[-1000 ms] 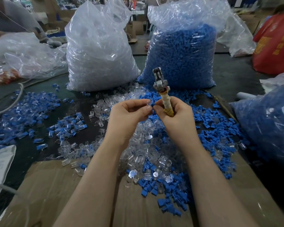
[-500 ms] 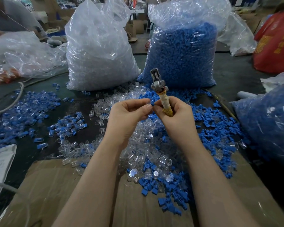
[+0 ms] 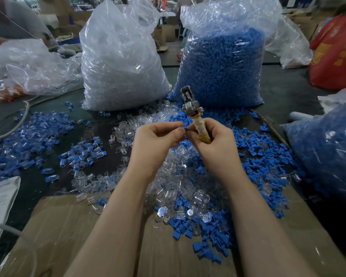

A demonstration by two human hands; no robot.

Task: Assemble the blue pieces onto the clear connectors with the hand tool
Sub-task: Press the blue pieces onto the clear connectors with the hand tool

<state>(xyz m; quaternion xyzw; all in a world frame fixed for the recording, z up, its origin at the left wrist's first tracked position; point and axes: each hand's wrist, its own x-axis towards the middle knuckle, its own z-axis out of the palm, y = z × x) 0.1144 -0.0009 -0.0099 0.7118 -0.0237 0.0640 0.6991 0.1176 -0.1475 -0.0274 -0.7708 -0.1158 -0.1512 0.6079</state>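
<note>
At the far left edge, one flat white sheet (image 3: 0,198) is cut off by the frame, and a pale cable (image 3: 18,124) runs out of view beside it. Loose assembled pieces (image 3: 28,140), blue inside clear, lie scattered on the dark table (image 3: 54,176); too many and too small to count. Two large plastic sacks stand upright behind: the left sack (image 3: 120,62) holds clear connectors, the right sack (image 3: 224,64) holds blue pieces. A third blue-filled bag (image 3: 328,156) is cut off at the right edge, its label only partly readable. Centre, a mixed pile of clear connectors (image 3: 180,176) and blue pieces (image 3: 268,162) spills onto one brown cardboard sheet (image 3: 72,236). Above the pile, the left hand (image 3: 156,144) has its fingers curled, pinching a small blue piece (image 3: 185,129) at the fingertips; whether a clear connector is with it cannot be made out. The right hand (image 3: 214,140) touches that same piece with thumb and forefinger while its remaining fingers grip one hand tool (image 3: 196,118), tape-wrapped handle in the palm, metal head pointing up and away. The handle's lower end is hidden by the fingers.
</note>
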